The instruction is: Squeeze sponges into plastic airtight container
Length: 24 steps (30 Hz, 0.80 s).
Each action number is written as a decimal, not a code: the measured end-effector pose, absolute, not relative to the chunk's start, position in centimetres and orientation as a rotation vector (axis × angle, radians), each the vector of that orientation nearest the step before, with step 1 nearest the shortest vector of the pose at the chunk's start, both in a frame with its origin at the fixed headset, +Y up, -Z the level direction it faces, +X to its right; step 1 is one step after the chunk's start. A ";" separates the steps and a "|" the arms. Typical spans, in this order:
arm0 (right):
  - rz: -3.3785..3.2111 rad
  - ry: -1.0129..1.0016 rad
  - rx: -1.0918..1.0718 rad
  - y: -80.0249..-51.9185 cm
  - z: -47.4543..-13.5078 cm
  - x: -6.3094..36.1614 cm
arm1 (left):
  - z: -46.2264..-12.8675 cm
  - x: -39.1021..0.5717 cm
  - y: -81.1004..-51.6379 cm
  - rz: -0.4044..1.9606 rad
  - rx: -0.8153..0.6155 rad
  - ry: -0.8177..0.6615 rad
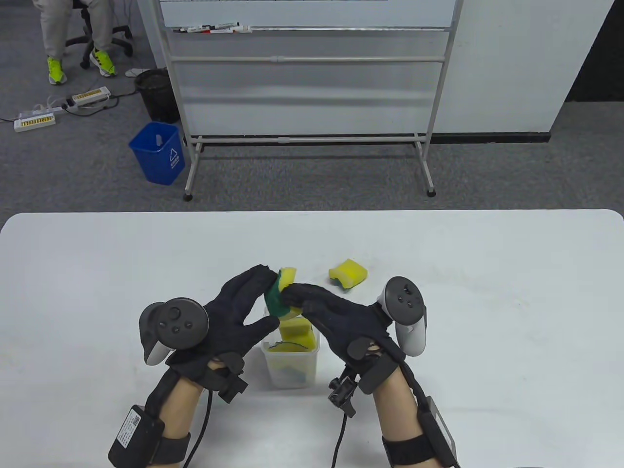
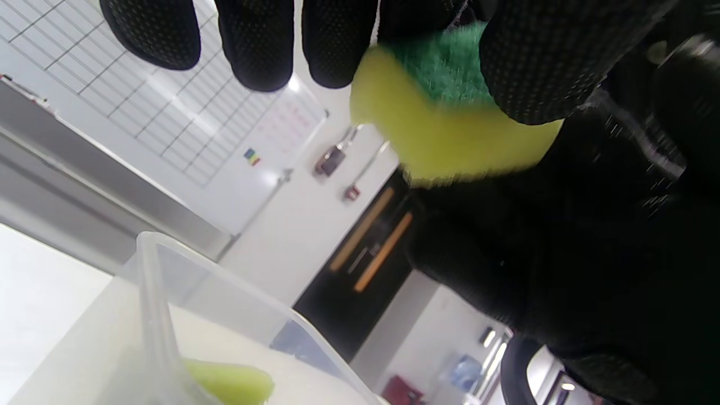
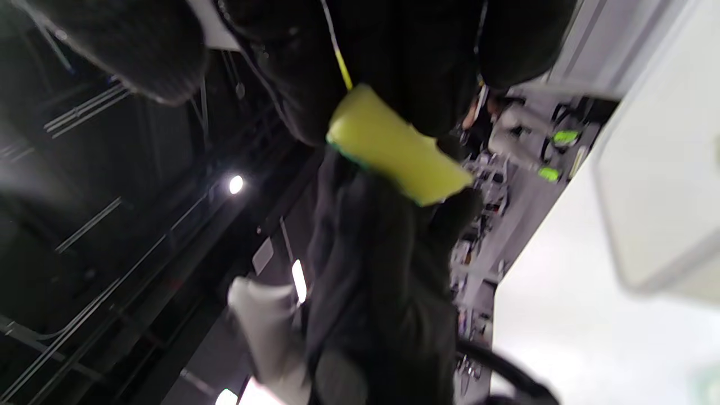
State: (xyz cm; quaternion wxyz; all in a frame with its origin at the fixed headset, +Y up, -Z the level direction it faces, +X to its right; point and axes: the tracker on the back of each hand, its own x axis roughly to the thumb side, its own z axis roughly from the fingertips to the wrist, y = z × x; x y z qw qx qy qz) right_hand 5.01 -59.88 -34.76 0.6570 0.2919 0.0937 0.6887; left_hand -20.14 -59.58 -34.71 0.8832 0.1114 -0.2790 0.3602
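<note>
A clear plastic container (image 1: 291, 363) stands on the white table (image 1: 487, 302) between my wrists, with yellow-green sponges (image 1: 296, 334) sticking up out of it. Both hands hold one yellow sponge with a green scrub side (image 1: 280, 290) just above the container's far rim. My left hand (image 1: 243, 312) grips it from the left, my right hand (image 1: 317, 307) from the right. The held sponge also shows in the left wrist view (image 2: 450, 135) and the right wrist view (image 3: 396, 146). Another yellow-green sponge (image 1: 347, 274) lies loose on the table behind the container.
The container's clear wall (image 2: 152, 315) shows in the left wrist view. Beyond the table's far edge stand a whiteboard frame (image 1: 307, 97) and a blue bin (image 1: 158, 152) on the floor.
</note>
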 end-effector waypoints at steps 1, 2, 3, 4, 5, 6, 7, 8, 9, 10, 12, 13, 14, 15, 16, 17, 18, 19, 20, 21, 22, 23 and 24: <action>1.559 0.218 0.660 -59.9 -34.6 4.7 | -34.7 -20.2 -59.6 0.754 0.239 -0.577; 1.561 0.216 0.662 -59.8 -34.5 4.5 | -34.8 -20.3 -59.6 0.763 0.246 -0.576; 1.566 0.213 0.671 -59.9 -34.5 4.5 | -34.8 -20.4 -59.6 0.788 0.256 -0.577; 1.558 0.217 0.682 -60.0 -34.5 4.4 | -34.8 -20.5 -59.6 0.813 0.259 -0.577; 1.547 0.226 0.688 -60.0 -34.6 4.4 | -34.8 -20.5 -59.6 0.824 0.263 -0.576; 1.534 0.226 0.689 -60.0 -34.6 4.5 | -34.8 -20.5 -59.5 0.827 0.279 -0.568; 1.547 0.203 0.674 -60.0 -34.6 4.6 | -34.7 -20.4 -59.5 0.821 0.296 -0.560; 1.603 0.156 0.651 -59.8 -34.5 4.8 | -34.6 -20.3 -59.4 0.792 0.316 -0.549; 1.665 0.105 0.627 -59.6 -34.4 5.0 | -34.5 -20.0 -59.4 0.751 0.325 -0.542; 1.751 0.030 0.597 -59.2 -34.2 5.1 | -34.4 -19.8 -59.4 0.725 0.326 -0.539; 1.884 -0.084 0.567 -58.6 -33.9 5.4 | -34.4 -19.4 -59.5 0.692 0.326 -0.532; 1.957 -0.141 0.541 -58.3 -33.6 5.5 | -34.3 -19.2 -59.5 0.680 0.326 -0.521; 2.002 -0.176 0.516 -58.1 -33.5 5.6 | -34.3 -19.1 -59.5 0.667 0.324 -0.515; 2.053 -0.215 0.486 -57.9 -33.3 5.8 | -34.2 -19.0 -59.5 0.639 0.326 -0.514; 2.074 -0.232 0.481 -57.9 -33.2 5.8 | -34.2 -19.0 -59.4 0.621 0.327 -0.515; 2.107 -0.237 0.484 -57.8 -33.2 5.9 | -34.1 -18.9 -59.3 0.603 0.322 -0.523; 2.126 -0.196 0.519 -57.9 -33.2 5.8 | -34.0 -18.7 -59.2 0.591 0.316 -0.541; 2.142 -0.145 0.575 -58.0 -33.4 5.5 | -33.9 -18.5 -59.1 0.586 0.312 -0.556; 2.151 -0.104 0.614 -58.1 -33.4 5.3 | -33.7 -18.4 -58.9 0.580 0.313 -0.573; 2.151 -0.075 0.656 -58.3 -33.5 5.1 | -33.7 -18.2 -58.8 0.576 0.308 -0.586; 2.146 -0.071 0.688 -58.3 -33.5 4.9 | -33.6 -18.1 -58.8 0.574 0.303 -0.603; 2.147 -0.078 0.707 -58.3 -33.5 4.6 | -33.5 -18.1 -58.7 0.576 0.297 -0.615; 2.165 -0.080 0.724 -58.3 -33.5 4.4 | -33.6 -18.1 -58.7 0.583 0.292 -0.621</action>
